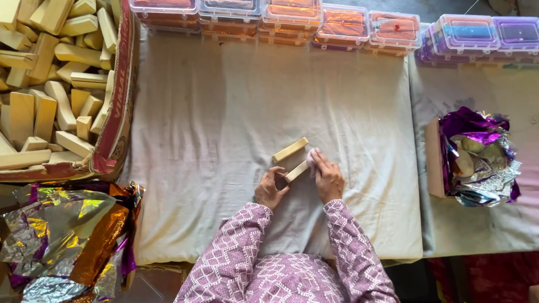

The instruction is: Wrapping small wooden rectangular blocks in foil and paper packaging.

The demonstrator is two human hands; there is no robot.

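Risk, judged from this view: the left hand (pixel 271 189) pinches only the near end of a pale wooden block (pixel 296 171), fingers curled shut on it, while the right hand (pixel 327 179) presses a small white pad or cloth (pixel 311 154) against its far end, fingers bent over it. The hold is short and the block is tilted; pressure from the right hand could lever it out of the pinch and drop it onto the second wooden block (pixel 291 149), which lies loose just beyond and may be touching. That loose block could then be knocked across the cloth. What the white piece is cannot be told.

Surface: a wide table under a creased off-white cloth (pixel 210 118), which gives little firm support for pressing.

Surroundings, largest first: a cardboard box (pixel 121 102) heaped with similar wooden blocks (pixel 37 68) at the left edge; crumpled metallic foil sheets (pixel 66 233), gold, silver and purple, below it; a row of clear plastic lidded boxes (pixel 287 13), orange and purple inside, along the far edge; a smaller box of purple and silver foil (pixel 478 157) on the adjoining cloth to the right. Both sleeves (pixel 288 267) are patterned purple.
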